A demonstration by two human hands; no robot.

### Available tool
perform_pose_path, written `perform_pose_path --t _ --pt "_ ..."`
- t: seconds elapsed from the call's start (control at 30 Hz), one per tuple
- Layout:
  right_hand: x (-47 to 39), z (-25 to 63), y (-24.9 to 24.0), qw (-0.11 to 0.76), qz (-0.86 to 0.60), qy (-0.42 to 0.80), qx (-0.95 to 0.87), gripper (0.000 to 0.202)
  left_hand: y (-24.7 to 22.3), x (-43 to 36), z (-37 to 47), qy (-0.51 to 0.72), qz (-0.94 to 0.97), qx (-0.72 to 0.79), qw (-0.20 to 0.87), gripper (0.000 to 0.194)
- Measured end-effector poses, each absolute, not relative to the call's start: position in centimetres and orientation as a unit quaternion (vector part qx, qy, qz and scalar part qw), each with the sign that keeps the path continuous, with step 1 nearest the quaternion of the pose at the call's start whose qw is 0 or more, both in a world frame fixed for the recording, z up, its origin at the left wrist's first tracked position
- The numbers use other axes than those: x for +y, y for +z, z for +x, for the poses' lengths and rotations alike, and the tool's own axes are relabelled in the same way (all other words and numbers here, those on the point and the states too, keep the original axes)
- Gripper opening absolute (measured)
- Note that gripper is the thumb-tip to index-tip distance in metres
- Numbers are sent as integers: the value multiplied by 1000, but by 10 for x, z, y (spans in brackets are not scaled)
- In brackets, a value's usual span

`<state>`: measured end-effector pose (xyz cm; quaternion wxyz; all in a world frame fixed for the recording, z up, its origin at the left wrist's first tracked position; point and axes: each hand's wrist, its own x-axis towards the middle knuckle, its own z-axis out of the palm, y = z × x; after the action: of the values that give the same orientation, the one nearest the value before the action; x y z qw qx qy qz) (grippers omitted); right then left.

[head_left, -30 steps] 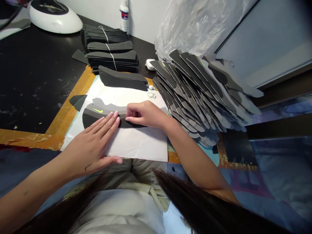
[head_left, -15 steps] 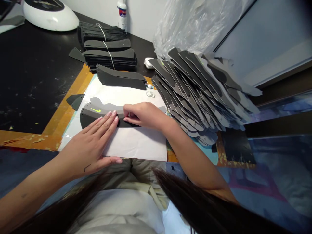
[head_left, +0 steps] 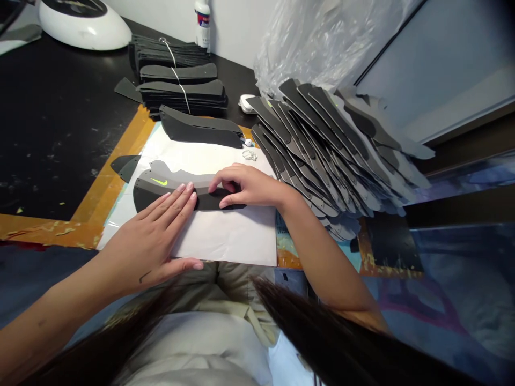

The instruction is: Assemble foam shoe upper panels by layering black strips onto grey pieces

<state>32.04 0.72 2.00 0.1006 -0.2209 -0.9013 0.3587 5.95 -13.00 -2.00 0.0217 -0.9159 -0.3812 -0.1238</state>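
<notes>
A curved grey and black shoe upper piece (head_left: 149, 192) with a small neon-yellow swoosh lies across a white sheet (head_left: 225, 236). My left hand (head_left: 155, 236) rests flat over its left half, fingers together and stretched out, thumb apart near the sheet's front edge. Over the right half is my right hand (head_left: 249, 185), thumb and bent index finger spread, fingertips at the dark strip and nothing seen between them. That hand hides part of the piece's right end. Behind the piece lies a small stack of dark curved strips (head_left: 201, 127).
Bundles of black strips (head_left: 183, 91) tied with white string stand at the back. A fanned pile of similar pieces (head_left: 322, 150) fills the right side. Also there are a white bottle (head_left: 203, 27), earbud case (head_left: 247, 104), plastic bag (head_left: 314, 43) and rounded white device (head_left: 84, 27).
My right hand has moved slightly right along the piece, and its thumb and index finger have gone from pinched to apart. My left hand stays in place.
</notes>
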Motion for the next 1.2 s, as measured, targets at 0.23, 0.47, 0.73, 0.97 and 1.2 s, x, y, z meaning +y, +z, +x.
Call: perform_pose_path --t 0.23,0.47,0.73,0.97,1.2 --pt "5 324 21 81 -236 352 -902 28 -17 -131 57 -129 -915 -382 -8 109" --pt "-1 321 24 84 -248 352 -898 32 6 -128 22 -214 -876 -421 -100 66" --pt "-9 317 27 67 -276 316 -905 32 -1 -128 -2 -199 -864 -449 -107 45" --pt "-20 308 23 122 -257 257 -924 30 1 -132 7 -261 -864 -427 -64 34" --pt "-38 296 31 111 -263 271 -919 20 -8 -143 20 -283 -849 -443 -45 31"
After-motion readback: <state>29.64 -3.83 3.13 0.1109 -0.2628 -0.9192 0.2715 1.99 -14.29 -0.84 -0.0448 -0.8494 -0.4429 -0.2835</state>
